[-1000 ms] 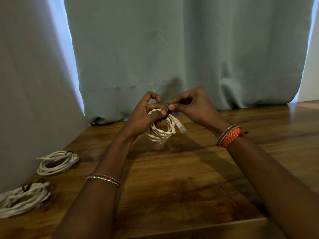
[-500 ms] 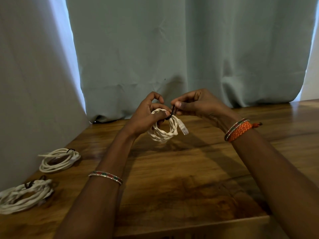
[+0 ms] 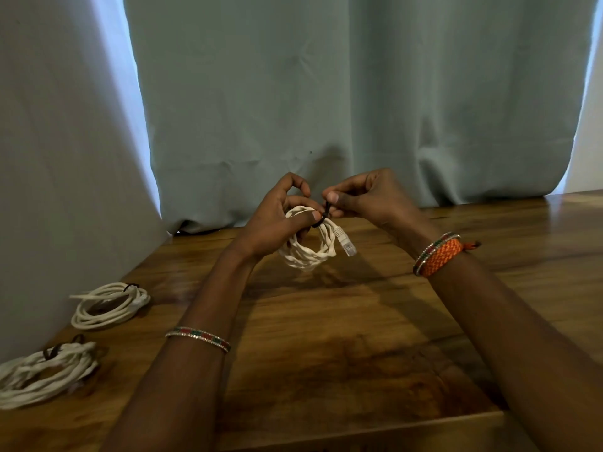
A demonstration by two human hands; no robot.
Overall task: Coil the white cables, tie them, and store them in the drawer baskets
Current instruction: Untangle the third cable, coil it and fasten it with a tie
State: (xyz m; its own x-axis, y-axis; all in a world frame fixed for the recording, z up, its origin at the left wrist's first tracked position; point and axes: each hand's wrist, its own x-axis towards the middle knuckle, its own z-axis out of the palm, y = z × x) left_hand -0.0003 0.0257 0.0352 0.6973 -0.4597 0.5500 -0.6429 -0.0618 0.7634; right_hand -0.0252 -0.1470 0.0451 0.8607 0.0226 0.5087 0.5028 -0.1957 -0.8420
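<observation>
A small coil of white cable [image 3: 310, 252] hangs above the wooden table, its clear plug [image 3: 346, 244] dangling at the right. My left hand [image 3: 277, 223] grips the coil's top, thumb pressed over the strands. A thin black tie [image 3: 323, 215] wraps the coil at the top. My right hand [image 3: 368, 199] pinches the tie's free end between thumb and forefinger, just right of my left thumb. Two other coiled white cables, each with a dark tie, lie on the table at the left: one [image 3: 109, 305] further back, one [image 3: 42, 375] at the near left edge.
The wooden table [image 3: 342, 353] runs from the near edge to grey-green curtains [image 3: 326, 93] hanging along the back and left side. No drawer or baskets are in view. The table's front edge [image 3: 359, 429] sits below my forearms.
My right hand has shifted slightly up and right, drawing the black tie's end away from the coil. The left hand holds the coil in nearly the same place.
</observation>
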